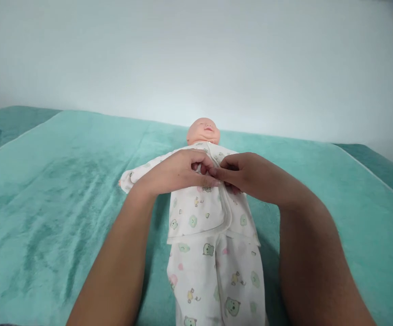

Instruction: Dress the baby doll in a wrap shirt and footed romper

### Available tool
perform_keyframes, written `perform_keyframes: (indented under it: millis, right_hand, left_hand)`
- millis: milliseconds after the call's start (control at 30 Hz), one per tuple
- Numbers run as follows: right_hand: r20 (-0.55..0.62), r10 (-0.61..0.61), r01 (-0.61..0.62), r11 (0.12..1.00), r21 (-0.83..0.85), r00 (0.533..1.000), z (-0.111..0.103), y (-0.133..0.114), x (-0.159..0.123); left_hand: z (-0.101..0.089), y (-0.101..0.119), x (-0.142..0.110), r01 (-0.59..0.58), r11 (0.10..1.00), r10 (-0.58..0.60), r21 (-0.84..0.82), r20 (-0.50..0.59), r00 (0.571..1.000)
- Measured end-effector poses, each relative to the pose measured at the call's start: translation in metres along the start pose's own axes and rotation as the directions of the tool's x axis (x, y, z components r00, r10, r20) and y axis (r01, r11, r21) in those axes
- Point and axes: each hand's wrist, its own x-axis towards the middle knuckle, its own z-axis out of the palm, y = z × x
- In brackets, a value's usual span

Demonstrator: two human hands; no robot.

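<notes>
A baby doll (203, 130) lies on its back, head away from me. It wears a white baby jacket (196, 213) printed with green, pink and yellow animals, and matching trousers (199, 276). At the jacket's front edge, over the chest, my left hand (191, 168) pinches with thumb and fingers. My right hand (239, 171) meets it from the other side, its fingers closed on the same overlapping edge. The fingertips nearly touch, and any fastener between them is hidden. One sleeve (135, 175) stretches out to the left; the other is mostly behind my right hand.
A teal plush blanket (64, 203) lies under the doll, wrinkled on the left side. Darker teal cloth (369, 156) shows beyond its edges. Behind the far edge rises a plain pale wall (196, 59).
</notes>
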Motion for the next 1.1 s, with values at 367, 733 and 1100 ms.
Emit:
perform_keyframes:
  millis: [367,733,1100]
  right_hand:
    - [0.014,-0.162,0.096,0.647,0.756,0.987,0.014,0.051,0.02]
    - [-0.039,-0.118,0.119,0.822,0.557,0.992,0.013,0.035,0.01]
    - [-0.118,-0.089,0.132,0.892,0.432,0.989,0.015,0.017,-0.003]
  left_hand:
    - [0.004,-0.001,0.002,-0.107,0.994,0.106,-0.026,-0.046,0.993]
    - [0.003,0.0,0.001,-0.1,0.993,0.099,-0.062,-0.021,0.995]
    - [0.006,-0.018,0.005,-0.109,0.931,0.001,-0.348,-0.297,0.955]
